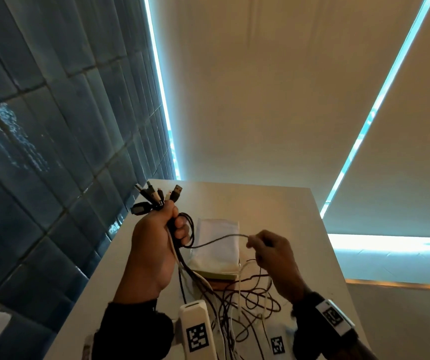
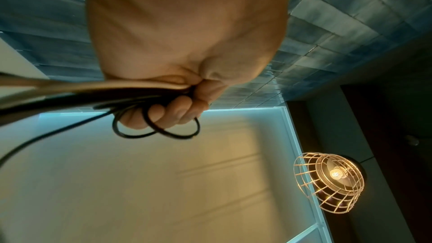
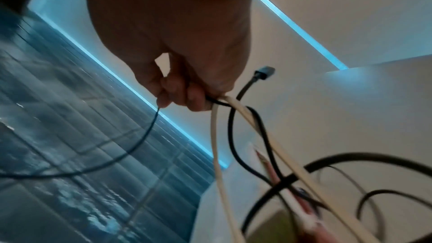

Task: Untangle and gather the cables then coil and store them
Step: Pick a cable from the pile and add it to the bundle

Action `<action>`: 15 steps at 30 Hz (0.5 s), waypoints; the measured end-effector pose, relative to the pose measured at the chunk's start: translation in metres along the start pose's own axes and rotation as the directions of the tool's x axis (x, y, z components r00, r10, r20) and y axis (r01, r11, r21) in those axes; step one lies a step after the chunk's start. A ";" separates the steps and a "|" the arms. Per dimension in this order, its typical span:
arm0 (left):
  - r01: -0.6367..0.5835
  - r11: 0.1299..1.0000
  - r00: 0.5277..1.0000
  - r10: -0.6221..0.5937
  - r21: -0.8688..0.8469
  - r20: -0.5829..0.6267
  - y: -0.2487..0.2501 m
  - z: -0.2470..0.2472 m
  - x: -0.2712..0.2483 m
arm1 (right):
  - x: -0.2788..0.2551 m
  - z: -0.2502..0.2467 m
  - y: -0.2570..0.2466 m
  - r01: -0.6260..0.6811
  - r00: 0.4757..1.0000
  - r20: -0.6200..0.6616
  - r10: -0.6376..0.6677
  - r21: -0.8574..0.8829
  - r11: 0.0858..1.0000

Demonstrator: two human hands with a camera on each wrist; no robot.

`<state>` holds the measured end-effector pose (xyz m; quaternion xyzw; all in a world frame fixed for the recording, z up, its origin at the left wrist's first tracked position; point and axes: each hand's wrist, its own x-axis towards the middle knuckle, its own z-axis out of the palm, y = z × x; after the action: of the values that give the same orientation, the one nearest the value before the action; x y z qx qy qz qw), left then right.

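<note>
Head view: left hand (image 1: 156,240) fists a bundle of cables (image 1: 180,258) — plugs (image 1: 156,197) fanned above the fist; right hand (image 1: 273,258) pinches one black strand (image 1: 219,240) stretched between them. Loose loops sprawl below on the white worktop (image 1: 273,209), beside a pale pouch (image 1: 217,245). Blue tiled wall (image 1: 40,126) left; lower cables blur in the wrist views.

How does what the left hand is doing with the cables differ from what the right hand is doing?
The left hand grips a whole bundle of cables in its fist, plug ends sticking out on top; the right hand pinches a thin black cable at its fingertips. The left hand is raised higher; the right sits lower, nearer the tangle on the table. That black cable runs between both hands.
</note>
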<state>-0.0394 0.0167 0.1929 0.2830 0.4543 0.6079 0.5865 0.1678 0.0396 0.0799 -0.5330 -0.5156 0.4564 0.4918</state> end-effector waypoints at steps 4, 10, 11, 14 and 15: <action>0.051 0.998 0.998 -0.050 0.042 -0.026 -0.009 0.010 -0.002 | -0.012 0.010 -0.048 0.154 0.985 0.040 -0.169 0.251 0.956; 0.055 0.997 0.998 -0.054 0.061 -0.011 -0.008 0.026 -0.008 | -0.027 0.024 -0.080 0.301 0.892 0.251 -0.376 0.289 0.909; 0.051 0.998 0.999 -0.051 0.042 0.008 -0.008 0.028 -0.009 | -0.027 0.025 -0.081 0.308 0.880 0.291 -0.375 0.252 0.918; 0.036 0.997 0.997 -0.032 -0.069 0.069 -0.006 0.029 -0.010 | -0.025 0.025 -0.077 0.281 0.867 0.366 -0.339 0.203 0.938; 0.033 0.994 0.995 -0.023 -0.100 0.098 -0.005 0.028 -0.010 | -0.025 0.024 -0.074 0.261 0.867 0.381 -0.321 0.200 0.944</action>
<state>-0.0105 0.0124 0.2024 0.2756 0.3975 0.6075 0.6300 0.1348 0.0152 0.1503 -0.3056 -0.6477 0.5134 0.4728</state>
